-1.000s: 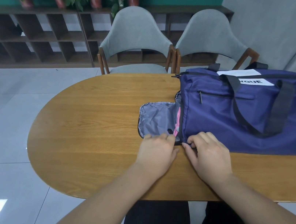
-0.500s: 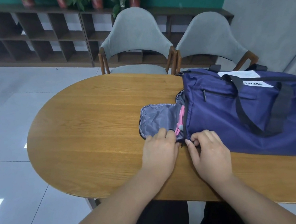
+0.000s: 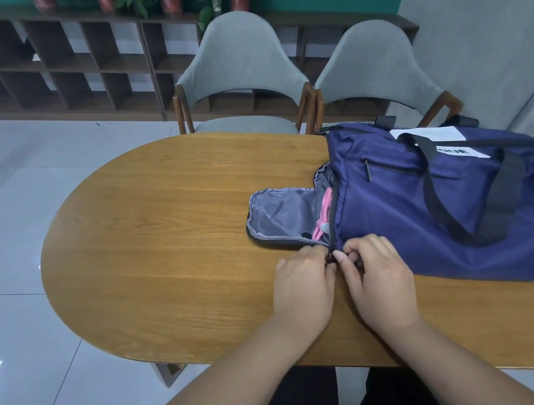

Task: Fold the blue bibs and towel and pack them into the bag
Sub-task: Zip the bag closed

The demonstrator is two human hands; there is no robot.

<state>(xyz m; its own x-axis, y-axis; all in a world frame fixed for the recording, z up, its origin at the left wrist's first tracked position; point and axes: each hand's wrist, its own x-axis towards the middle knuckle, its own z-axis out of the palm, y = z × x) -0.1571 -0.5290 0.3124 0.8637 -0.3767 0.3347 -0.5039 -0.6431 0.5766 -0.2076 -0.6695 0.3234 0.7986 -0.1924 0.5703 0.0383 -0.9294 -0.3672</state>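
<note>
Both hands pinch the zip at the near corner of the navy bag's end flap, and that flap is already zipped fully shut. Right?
Not quite. The left hand and right hand do pinch the zip at that corner of the navy bag, but the flap is open, lying on the table, grey lining up, as the head view shows.

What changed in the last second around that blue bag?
The left hand slid back off the lining of the grey flap to its near corner and pinches it beside the right hand, which still pinches the zip there. The bag, open flap and pink item stayed put.
</note>
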